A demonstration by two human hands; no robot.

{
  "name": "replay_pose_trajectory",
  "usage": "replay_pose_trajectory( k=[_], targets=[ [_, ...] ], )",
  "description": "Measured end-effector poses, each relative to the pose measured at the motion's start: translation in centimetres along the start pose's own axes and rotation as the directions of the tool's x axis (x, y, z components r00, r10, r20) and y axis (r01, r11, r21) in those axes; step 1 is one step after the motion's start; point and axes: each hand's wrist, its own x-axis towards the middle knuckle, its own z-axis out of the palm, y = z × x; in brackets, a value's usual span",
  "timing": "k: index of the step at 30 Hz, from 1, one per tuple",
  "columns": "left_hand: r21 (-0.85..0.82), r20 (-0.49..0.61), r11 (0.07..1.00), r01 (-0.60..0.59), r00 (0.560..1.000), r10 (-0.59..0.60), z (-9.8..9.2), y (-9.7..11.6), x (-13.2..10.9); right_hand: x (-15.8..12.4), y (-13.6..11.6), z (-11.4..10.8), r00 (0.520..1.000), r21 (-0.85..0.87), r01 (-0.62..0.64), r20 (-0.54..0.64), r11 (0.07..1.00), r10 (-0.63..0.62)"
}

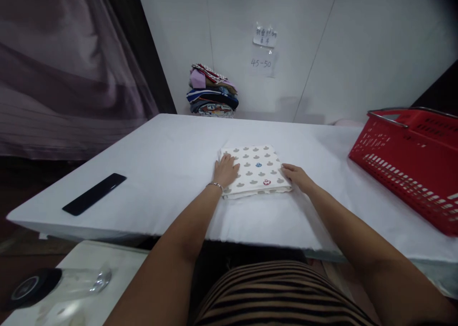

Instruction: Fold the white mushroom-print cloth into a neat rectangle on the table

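Note:
A white cloth with a grey pattern and two small coloured motifs, one blue and one red, lies folded into a flat rectangle on the white-covered table. My left hand rests flat on its left side, fingers spread, with a bracelet at the wrist. At the cloth's right edge is my right hand, its fingers touching the side. The fingers of that hand are close together, and whether they pinch the edge cannot be made out.
A stack of folded cloths stands at the table's far edge by the wall. On the right is a red basket. A black flat object lies at the left. A clear bottle is on a lower surface at the bottom left.

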Motion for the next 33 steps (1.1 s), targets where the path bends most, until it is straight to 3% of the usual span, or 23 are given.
replay_pose_trajectory(
  k=[6,14,20,28,33],
  targets=[
    [0.028,0.009,1.0,0.008,1.0,-0.009,0.0,0.0,0.2,3.9,-1.9,0.9,0.993,-0.101,-0.099,0.06,0.99,0.106],
    [-0.009,0.005,1.0,0.012,1.0,-0.011,0.1,-0.1,0.2,5.7,0.2,2.3,0.988,-0.239,0.154,0.017,0.959,-0.155],
    [0.006,-0.017,1.0,0.003,1.0,-0.003,-0.2,0.1,-0.2,7.3,0.3,2.2,1.0,-0.267,0.031,0.011,0.963,-0.029],
    [-0.027,-0.028,0.999,0.02,0.999,-0.021,-0.2,0.0,-0.4,12.2,-2.8,4.3,0.99,-0.336,0.091,-0.071,0.937,-0.122],
    [-0.082,-0.024,0.996,0.028,0.999,-0.03,0.3,-0.6,-0.4,13.3,-2.1,5.2,0.987,-0.359,0.116,-0.065,0.926,-0.149]
  ],
)
